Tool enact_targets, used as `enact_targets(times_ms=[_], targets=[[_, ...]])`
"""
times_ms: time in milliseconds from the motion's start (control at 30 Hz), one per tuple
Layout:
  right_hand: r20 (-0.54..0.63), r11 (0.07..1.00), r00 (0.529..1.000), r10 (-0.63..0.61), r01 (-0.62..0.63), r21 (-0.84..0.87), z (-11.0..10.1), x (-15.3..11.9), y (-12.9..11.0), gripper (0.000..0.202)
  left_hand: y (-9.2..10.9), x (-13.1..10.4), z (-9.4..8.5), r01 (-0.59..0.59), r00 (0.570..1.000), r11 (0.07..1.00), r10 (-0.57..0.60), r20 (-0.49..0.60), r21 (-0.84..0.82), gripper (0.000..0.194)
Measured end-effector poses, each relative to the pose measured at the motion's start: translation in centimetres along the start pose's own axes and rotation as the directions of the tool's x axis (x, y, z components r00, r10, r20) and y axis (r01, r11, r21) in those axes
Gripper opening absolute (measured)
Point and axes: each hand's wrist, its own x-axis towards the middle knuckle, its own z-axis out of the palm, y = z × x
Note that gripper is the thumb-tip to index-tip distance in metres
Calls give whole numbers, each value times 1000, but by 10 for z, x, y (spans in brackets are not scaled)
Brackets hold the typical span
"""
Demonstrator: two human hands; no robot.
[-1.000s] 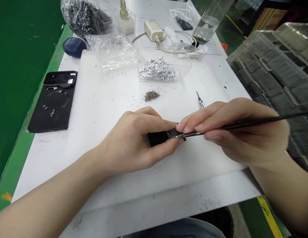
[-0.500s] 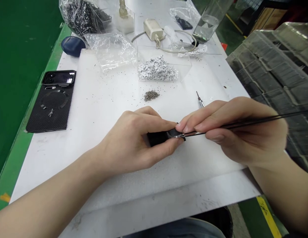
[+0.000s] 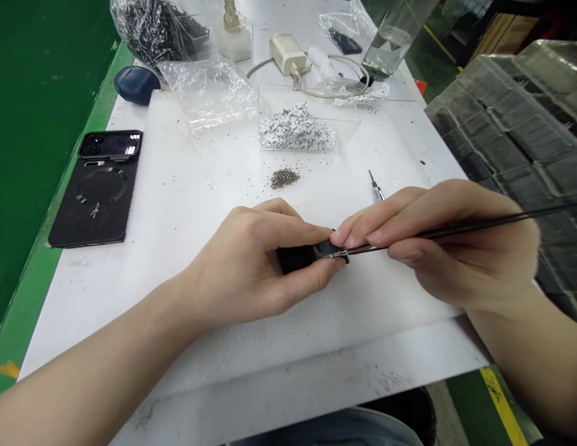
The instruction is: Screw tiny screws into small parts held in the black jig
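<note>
My left hand [image 3: 255, 266] grips a small black part [image 3: 297, 257] between thumb and fingers, low over the white foam sheet [image 3: 199, 186]. From the right, my right hand [image 3: 455, 241] pinches dark, thin tweezers [image 3: 367, 248], whose tips meet the right end of the black part. Its fingertips rest close to my left index finger. What the tips hold, if anything, is too small to tell. Beyond my hands lie a pile of tiny metal pieces [image 3: 284, 178] and a clear tray of small white pieces [image 3: 297, 130]. A small screwdriver [image 3: 376, 187] is partly behind my right hand.
A black phone case [image 3: 95, 189] lies at the left. Behind the foam are plastic bags [image 3: 209, 96], a white charger [image 3: 287, 54] with a cable, a blue object [image 3: 137, 85] and a clear container of liquid [image 3: 390, 49]. Stacked clear boxes [image 3: 515, 124] stand at the right.
Both hands keep almost the same pose and hold. The tweezers look slightly more closed near their tips, and the view has shifted very little.
</note>
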Motion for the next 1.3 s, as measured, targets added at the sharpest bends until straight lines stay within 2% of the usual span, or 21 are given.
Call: enact_targets(times_ms=[500, 667, 933, 1167, 1300], targets=[[-1, 1000, 1000, 6, -6, 0, -2, -1, 1, 21, 0, 0, -1, -7, 1000, 1000, 7, 9, 13, 9], [61, 997, 997, -44, 48, -63, -5, 0, -2, 21, 1, 0, -2, -40, 999, 999, 39, 31, 23, 11], [111, 987, 993, -29, 46, -155, -6, 5, -10, 20, 2, 2, -1, -35, 999, 999, 34, 41, 17, 13], [91, 982, 996, 20, -3, -190, -4, 4, -16, 25, 6, 2, -3, -5, 998, 1000, 4, 61, 14, 15], [108, 982, 994, 13, 7, -188, -4, 5, -18, 25, 6, 2, -2, -30, 998, 1000, 29, 54, 5, 17]])
